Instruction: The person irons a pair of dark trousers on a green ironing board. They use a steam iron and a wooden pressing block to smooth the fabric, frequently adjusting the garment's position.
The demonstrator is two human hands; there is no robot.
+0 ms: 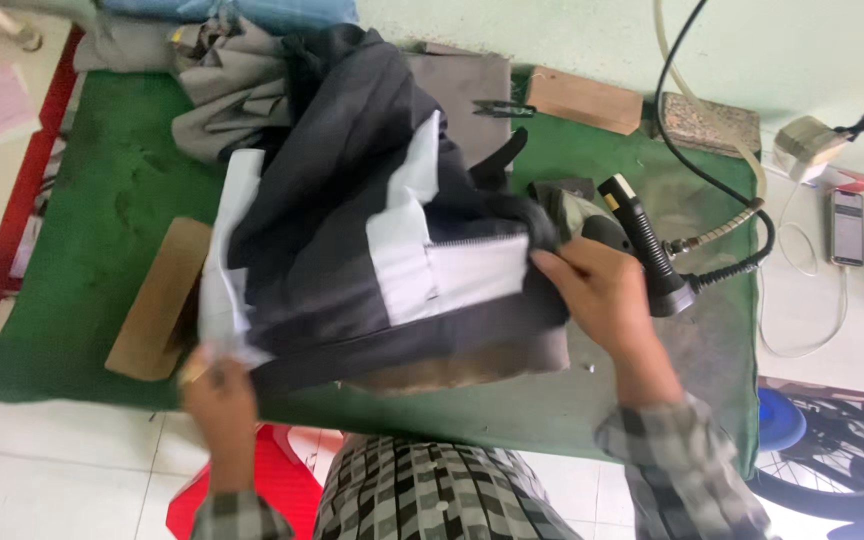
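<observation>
Left hand (217,385): at the near edge of the green ironing table (82,260), fingers pinched on the white lining edge of the garment.

Right hand (597,295): closed on the garment's right side, next to the zip.

Dark garment (352,230): charcoal cloth, apparently trousers turned partly inside out, spread across the table's middle. White pocket linings show on the left edge and in the centre; a short zip runs between the white panels. The lower hem lies over a padded brown block.

Steam iron (642,245): black handle, just behind the right hand, with a coiled hose trailing right.

Wooden board (157,300): flat, left of the garment.

Grey cloth pile (232,90): at the table's far side.

Phone (845,227): on the white ledge, far right.
</observation>
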